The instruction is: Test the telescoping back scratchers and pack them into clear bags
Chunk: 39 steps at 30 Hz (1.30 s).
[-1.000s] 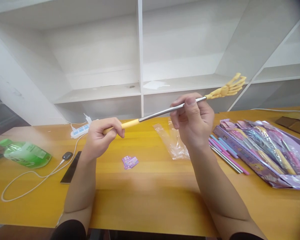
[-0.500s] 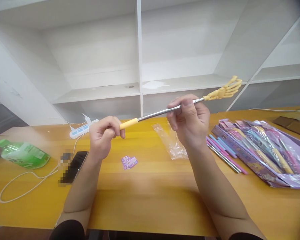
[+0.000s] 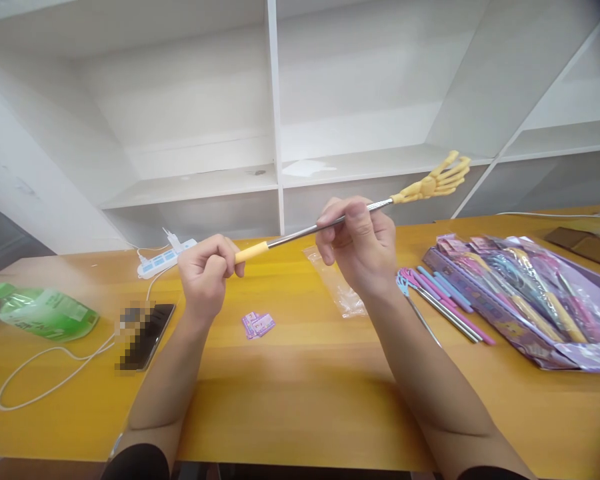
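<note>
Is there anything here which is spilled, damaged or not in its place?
I see no spill, and the visible parts of the held backscratcher look whole. A blocky patch over part of the phone looks odd, probably an image effect. The green bottle slants strongly, but lens distortion may explain that.

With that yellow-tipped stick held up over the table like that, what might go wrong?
The metal rod looks smooth, so it might slip in the right hand, which pinches it. The yellow skeletal tip juts out past that hand and could knock the white shelf behind, though the gap is hard to judge. The left forearm, over by the phone, might brush it.
</note>
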{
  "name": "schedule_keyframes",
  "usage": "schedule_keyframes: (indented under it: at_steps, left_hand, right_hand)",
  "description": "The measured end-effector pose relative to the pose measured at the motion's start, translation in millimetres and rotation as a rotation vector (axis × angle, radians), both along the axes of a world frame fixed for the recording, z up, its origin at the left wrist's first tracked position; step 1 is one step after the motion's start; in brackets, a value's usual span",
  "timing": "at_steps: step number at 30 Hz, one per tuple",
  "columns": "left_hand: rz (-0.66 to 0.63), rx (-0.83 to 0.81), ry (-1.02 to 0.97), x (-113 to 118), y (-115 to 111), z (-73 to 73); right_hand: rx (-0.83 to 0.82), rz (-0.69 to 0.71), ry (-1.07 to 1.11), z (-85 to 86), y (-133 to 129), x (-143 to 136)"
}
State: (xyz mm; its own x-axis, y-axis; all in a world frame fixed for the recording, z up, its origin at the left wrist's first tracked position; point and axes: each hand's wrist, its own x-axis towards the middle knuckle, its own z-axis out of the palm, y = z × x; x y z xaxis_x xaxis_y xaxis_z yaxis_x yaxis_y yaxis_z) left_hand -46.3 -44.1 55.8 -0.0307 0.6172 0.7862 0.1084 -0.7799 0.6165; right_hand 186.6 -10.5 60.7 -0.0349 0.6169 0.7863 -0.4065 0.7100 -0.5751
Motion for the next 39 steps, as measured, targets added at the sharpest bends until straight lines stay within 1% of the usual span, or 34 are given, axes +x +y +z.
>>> schedule_keyframes:
  at_steps: [3,6,11,14,18,21,23,25,28,30,32,35,39]
  left_hand:
    - [0.013,0.005,-0.034,5.4,-0.3,-1.1]
    - [0.051,0.042,-0.069,9.0,-1.6,-1.7]
    - [0.136,0.128,0.03,5.7,-7.9,-1.6]
    - [0.172,0.154,0.04,5.0,-11.8,-1.3]
    - [0.143,0.174,0.034,9.8,-15.0,-3.2]
    - [0.073,0.156,0.043,17.3,-16.1,-9.1]
    - [0.044,0.144,0.055,21.4,-14.5,-13.2]
    - [0.047,0.136,0.067,21.2,-10.1,-14.7]
    - [0.056,0.104,0.047,11.1,0.2,-10.0]
    - [0.05,0.072,0.018,0.7,6.5,-4.2]
    - [0.042,0.04,0.018,-8.6,10.3,1.2]
    - [0.038,0.025,0.068,-16.5,11.0,6.5]
    - [0.054,0.003,0.123,-18.0,7.3,9.4]
  right_hand:
    - [-0.001,-0.012,0.017,-1.5,-1.6,-5.0]
    - [-0.013,0.011,0.02,-1.4,-5.0,-6.5]
    - [-0.023,0.07,-0.044,0.6,-7.9,-1.7]
    - [-0.013,0.086,-0.03,1.8,-6.5,2.1]
    - [0.023,0.111,-0.006,-0.4,-7.2,0.5]
    - [0.048,0.21,-0.081,-7.9,-11.0,-13.4]
    - [0.051,0.279,-0.076,-14.0,-11.1,-25.1]
    - [0.024,0.287,-0.073,-18.2,-5.4,-31.5]
    - [-0.066,0.231,-0.129,-17.7,14.0,-21.7]
    - [-0.125,0.158,-0.053,-13.4,28.2,-4.5]
    - [-0.127,0.048,-0.007,-7.9,37.2,14.5]
    - [-0.054,-0.112,-0.091,-1.1,35.8,33.8]
    - [0.018,-0.214,-0.236,0.5,20.9,36.4]
